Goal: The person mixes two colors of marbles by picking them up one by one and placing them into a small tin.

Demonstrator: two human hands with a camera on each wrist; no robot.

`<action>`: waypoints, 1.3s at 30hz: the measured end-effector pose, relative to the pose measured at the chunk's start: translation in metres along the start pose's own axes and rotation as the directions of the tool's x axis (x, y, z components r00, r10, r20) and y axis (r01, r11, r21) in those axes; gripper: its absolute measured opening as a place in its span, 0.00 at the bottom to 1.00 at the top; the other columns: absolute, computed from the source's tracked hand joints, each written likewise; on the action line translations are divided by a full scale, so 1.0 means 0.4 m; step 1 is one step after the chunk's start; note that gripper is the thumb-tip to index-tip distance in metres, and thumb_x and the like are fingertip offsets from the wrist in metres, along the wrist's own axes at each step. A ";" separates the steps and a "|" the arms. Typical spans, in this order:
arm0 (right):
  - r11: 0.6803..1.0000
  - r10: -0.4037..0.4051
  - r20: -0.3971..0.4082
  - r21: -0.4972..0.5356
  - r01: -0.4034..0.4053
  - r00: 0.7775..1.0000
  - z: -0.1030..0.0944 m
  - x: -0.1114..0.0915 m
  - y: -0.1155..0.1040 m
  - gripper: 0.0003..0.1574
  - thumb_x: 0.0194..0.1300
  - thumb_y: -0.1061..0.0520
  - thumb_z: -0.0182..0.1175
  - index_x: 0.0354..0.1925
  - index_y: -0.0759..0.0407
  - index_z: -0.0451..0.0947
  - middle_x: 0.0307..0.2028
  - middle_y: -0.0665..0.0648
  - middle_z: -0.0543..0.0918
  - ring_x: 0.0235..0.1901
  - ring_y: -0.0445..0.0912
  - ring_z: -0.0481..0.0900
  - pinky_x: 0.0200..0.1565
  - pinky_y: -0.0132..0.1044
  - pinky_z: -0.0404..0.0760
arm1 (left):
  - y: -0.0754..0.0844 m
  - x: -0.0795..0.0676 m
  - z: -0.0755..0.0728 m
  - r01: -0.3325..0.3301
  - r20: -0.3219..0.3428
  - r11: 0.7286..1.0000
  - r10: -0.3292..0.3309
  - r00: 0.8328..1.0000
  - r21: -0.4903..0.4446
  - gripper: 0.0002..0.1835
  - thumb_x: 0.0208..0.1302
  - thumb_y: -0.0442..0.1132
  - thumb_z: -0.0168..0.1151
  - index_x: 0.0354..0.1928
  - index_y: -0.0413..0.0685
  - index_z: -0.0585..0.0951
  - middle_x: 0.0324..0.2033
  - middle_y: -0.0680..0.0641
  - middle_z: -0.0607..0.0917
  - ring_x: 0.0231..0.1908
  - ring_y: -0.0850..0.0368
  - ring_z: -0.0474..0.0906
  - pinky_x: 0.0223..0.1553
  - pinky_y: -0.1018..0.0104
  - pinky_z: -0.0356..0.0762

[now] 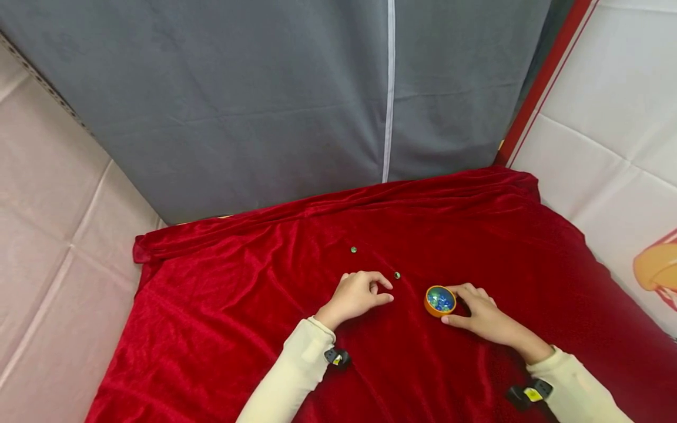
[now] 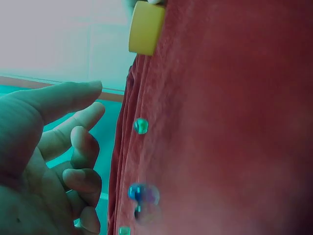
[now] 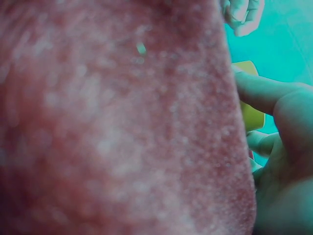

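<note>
My right hand (image 1: 483,314) grips the side of a small round orange container (image 1: 427,308), thumb at its near side and fingers at the far side. Blue and green glass marbles (image 1: 439,301) fill it. To its left, my left hand (image 1: 359,296) hovers over the cloth with fingers bent, thumb and index apart, and nothing between them. Just beyond those fingertips lies a green marble (image 1: 397,275). Another green marble (image 1: 354,249) sits farther back. In the left wrist view, a blurred cluster of blue and dark marbles (image 2: 142,195) shows beside the left fingers (image 2: 84,181).
Wrinkled red velvet cloth (image 1: 222,329) covers the table. A grey curtain (image 1: 254,117) hangs behind its far edge, with pale panels (image 1: 58,235) at the left and a white panel (image 1: 608,117) at the right. Both sleeves carry small black wrist cameras.
</note>
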State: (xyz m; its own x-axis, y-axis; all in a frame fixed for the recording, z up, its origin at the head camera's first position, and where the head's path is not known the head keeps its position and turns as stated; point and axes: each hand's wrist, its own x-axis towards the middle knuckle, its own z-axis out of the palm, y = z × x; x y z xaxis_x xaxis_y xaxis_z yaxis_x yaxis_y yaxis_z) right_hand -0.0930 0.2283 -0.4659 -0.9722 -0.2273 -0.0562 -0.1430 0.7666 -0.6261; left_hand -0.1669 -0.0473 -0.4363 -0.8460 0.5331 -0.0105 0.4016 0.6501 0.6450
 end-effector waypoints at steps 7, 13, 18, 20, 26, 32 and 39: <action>1.000 0.009 0.007 -0.003 -0.009 1.000 -0.001 0.001 0.001 0.38 0.52 0.41 0.65 0.56 0.57 0.69 0.46 0.55 0.72 0.43 0.47 0.62 0.41 0.40 0.57 | -0.032 -0.029 -0.020 0.015 -0.003 1.000 -0.015 1.000 -0.016 0.10 0.51 0.49 0.67 0.35 0.58 0.83 0.14 0.60 0.71 0.19 0.67 0.66 0.42 0.66 0.58; 1.000 0.011 0.004 -0.008 -0.011 1.000 0.001 0.002 0.001 0.38 0.52 0.41 0.65 0.56 0.56 0.69 0.46 0.55 0.72 0.43 0.46 0.62 0.42 0.40 0.58 | -0.061 -0.051 -0.035 0.047 -0.005 0.999 -0.047 0.999 -0.010 0.11 0.48 0.49 0.69 0.35 0.58 0.83 0.15 0.60 0.71 0.19 0.67 0.66 0.42 0.65 0.58; 1.000 0.010 0.003 -0.006 -0.010 1.000 0.001 0.002 0.002 0.38 0.52 0.41 0.65 0.56 0.56 0.69 0.46 0.55 0.72 0.43 0.46 0.62 0.42 0.40 0.58 | -0.085 -0.066 -0.045 0.070 -0.007 0.997 -0.070 0.997 -0.011 0.11 0.46 0.50 0.70 0.33 0.60 0.82 0.15 0.60 0.71 0.18 0.67 0.66 0.41 0.65 0.58; 1.000 0.008 0.001 -0.005 -0.008 1.000 0.001 0.002 0.002 0.38 0.52 0.41 0.65 0.56 0.56 0.69 0.46 0.56 0.72 0.43 0.47 0.62 0.42 0.40 0.58 | -0.094 -0.072 -0.051 0.074 -0.003 0.997 -0.074 0.997 -0.015 0.11 0.47 0.50 0.70 0.33 0.59 0.81 0.14 0.60 0.72 0.17 0.68 0.67 0.43 0.65 0.59; 1.000 0.005 -0.002 -0.005 -0.005 1.000 0.001 0.001 0.002 0.38 0.51 0.41 0.66 0.57 0.56 0.69 0.46 0.55 0.72 0.42 0.46 0.62 0.41 0.40 0.57 | -0.117 -0.091 -0.062 0.096 -0.009 0.995 -0.096 0.995 -0.013 0.13 0.46 0.51 0.70 0.33 0.59 0.80 0.15 0.60 0.72 0.17 0.67 0.67 0.43 0.64 0.58; 1.000 -0.018 -0.028 -0.021 0.017 0.999 0.000 0.001 0.000 0.36 0.51 0.43 0.67 0.55 0.57 0.71 0.45 0.56 0.73 0.41 0.46 0.62 0.41 0.40 0.58 | -0.133 -0.107 -0.063 0.103 -0.008 0.995 -0.103 0.995 0.001 0.13 0.45 0.52 0.71 0.31 0.60 0.80 0.17 0.60 0.72 0.19 0.67 0.66 0.41 0.65 0.58; 1.000 -0.015 -0.021 -0.016 0.014 1.000 -0.003 0.003 -0.004 0.36 0.52 0.43 0.66 0.56 0.57 0.70 0.46 0.57 0.73 0.41 0.46 0.62 0.41 0.40 0.58 | -0.146 -0.115 -0.064 0.104 0.018 0.995 -0.104 0.994 0.004 0.14 0.44 0.52 0.72 0.31 0.59 0.78 0.18 0.59 0.72 0.19 0.66 0.66 0.42 0.64 0.57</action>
State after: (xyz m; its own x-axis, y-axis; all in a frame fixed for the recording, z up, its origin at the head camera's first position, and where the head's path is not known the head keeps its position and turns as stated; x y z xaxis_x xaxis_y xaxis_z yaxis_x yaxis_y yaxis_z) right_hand -0.0939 0.2274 -0.4642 -0.9737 -0.2259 -0.0309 -0.1598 0.7725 -0.6146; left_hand -0.1607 -0.1237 -0.4540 -0.8768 0.4721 -0.0913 0.3126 0.7040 0.6376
